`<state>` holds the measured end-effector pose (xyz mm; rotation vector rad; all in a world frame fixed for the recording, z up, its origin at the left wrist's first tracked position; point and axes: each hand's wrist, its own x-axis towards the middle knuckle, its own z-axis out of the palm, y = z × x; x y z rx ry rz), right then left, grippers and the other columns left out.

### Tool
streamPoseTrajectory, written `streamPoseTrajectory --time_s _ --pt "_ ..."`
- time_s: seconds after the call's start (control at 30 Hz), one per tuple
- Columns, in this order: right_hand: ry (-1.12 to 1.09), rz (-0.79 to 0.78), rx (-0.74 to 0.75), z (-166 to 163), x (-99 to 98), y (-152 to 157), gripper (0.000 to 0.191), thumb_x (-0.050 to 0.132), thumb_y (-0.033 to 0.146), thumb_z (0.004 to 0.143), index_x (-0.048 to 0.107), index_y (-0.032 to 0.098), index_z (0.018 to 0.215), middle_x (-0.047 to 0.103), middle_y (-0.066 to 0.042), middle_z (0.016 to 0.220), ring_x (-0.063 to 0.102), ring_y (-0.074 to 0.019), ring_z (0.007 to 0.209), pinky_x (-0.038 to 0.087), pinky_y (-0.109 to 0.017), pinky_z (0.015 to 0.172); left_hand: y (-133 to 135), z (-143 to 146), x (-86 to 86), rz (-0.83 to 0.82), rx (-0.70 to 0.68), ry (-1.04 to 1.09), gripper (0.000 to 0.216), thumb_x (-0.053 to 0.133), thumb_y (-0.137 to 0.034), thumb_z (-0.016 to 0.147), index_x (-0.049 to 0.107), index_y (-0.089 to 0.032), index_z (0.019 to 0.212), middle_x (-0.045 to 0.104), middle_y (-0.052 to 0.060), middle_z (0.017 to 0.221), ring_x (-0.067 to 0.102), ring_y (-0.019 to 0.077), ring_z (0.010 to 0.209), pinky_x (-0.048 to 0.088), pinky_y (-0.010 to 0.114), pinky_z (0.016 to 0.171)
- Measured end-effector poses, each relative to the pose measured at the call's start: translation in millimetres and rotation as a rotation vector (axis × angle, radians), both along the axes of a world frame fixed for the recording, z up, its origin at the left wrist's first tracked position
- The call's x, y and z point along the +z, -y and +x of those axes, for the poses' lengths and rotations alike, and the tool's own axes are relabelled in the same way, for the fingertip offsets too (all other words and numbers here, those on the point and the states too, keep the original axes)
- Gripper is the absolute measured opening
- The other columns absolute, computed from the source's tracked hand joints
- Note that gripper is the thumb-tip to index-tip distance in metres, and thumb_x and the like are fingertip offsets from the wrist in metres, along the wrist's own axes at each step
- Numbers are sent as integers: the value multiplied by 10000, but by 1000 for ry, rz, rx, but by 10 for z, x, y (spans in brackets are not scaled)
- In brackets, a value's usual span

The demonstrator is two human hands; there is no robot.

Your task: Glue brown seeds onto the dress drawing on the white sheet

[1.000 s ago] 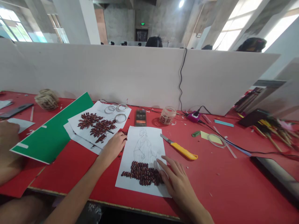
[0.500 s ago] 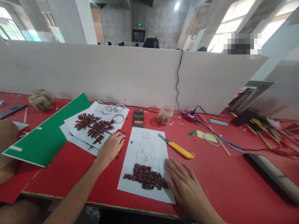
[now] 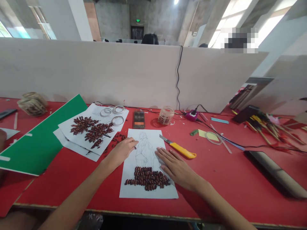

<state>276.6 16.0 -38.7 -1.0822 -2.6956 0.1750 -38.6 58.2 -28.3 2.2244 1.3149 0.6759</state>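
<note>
A sheet of paper (image 3: 128,188) with a pencil drawing of a robed figure lies in front of me. Rows of dark red-brown beans (image 3: 148,179) cover the drawing's lower part. My left hand (image 3: 124,148) is over the sheet's upper left edge, finger and thumb pinched, with a small dark bean (image 3: 135,148) showing at the tips. My right hand (image 3: 176,167) rests flat on the sheet's right side, fingers stretched out. Loose beans (image 3: 117,139) are scattered on the red table just beyond my left hand. A yellow utility knife (image 3: 182,150) lies right of the sheet, blade out.
Papers bearing a bean-covered plant design (image 3: 98,131) and tape rolls (image 3: 117,120) lie left, beside a green board (image 3: 45,143). Behind stand a phone (image 3: 138,119), a jar (image 3: 166,115) and a purple power socket (image 3: 192,115). A dark case (image 3: 275,174) lies right.
My left hand has moved right, from the loose beans to the sheet's edge, a bean now at its fingertips. My right hand has slid up along the sheet, uncovering the beans' right end.
</note>
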Motion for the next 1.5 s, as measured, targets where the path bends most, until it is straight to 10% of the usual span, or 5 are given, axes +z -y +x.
streamPoseTrajectory --time_s 0.33,0.63,1.07,1.5 --pt "-107 -130 -63 -17 -3 -23 463 412 343 1106 434 272 1563 458 -69 1613 399 -251 1506 386 -540 1213 27 111 86 -33 -22 -24 228 500 -137 964 702 -202 882 667 80 992 645 232 935 506 359 893" --pt "-612 -69 -96 -457 273 -146 343 533 232 1040 583 257 1378 732 -82 1152 708 -231 1063 582 -406 943 -27 624 206 -614 6 967 423 849 -433 779 666 -149 1035 696 79 1003 691 181 852 557 346 836" --pt "-830 17 -53 -746 270 -269 177 626 198 1001 733 231 1137 711 -54 935 680 -173 813 575 -300 725 84 592 92 -975 55 1407 413 939 -243 688 718 -147 1024 710 26 878 640 99 769 472 211 702" --pt "-460 151 5 -619 217 -303 138 578 166 1018 699 182 1082 700 -94 967 657 -229 880 555 -376 788 69 479 115 -609 87 760 401 840 -495 751 755 -134 903 549 -35 662 401 76 555 323 230 530"
